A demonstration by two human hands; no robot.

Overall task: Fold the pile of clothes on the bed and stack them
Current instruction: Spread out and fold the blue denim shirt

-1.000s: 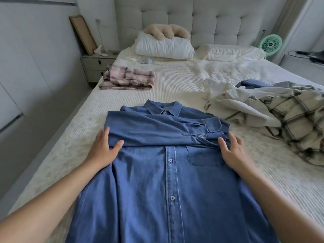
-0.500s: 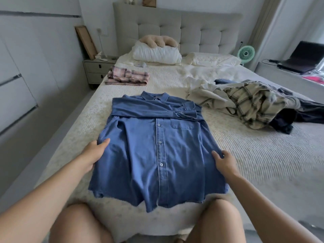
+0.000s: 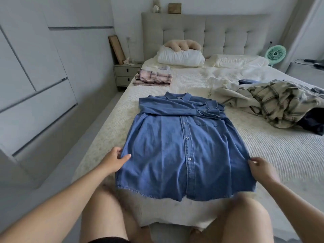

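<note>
Both hands pinch the side edges of a blue denim shirt (image 3: 185, 151) spread front-up on the bed (image 3: 280, 155).

The left hand (image 3: 114, 159) and right hand (image 3: 261, 168) each grip the shirt near its hem, sleeves folded across its chest. Beyond the shirt's collar lies a folded pink plaid garment (image 3: 152, 79); right of the shirt, the unfolded pile of clothes (image 3: 273, 100).

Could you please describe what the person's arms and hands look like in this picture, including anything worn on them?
Both forearms are bare up to the frame's edge, with no sleeves showing. The left hand and right hand wear no gloves, and no rings, watch or bracelet can be seen on the fingers or wrists. The fingernails look short and unpainted, though they are too small to judge surely.
</note>
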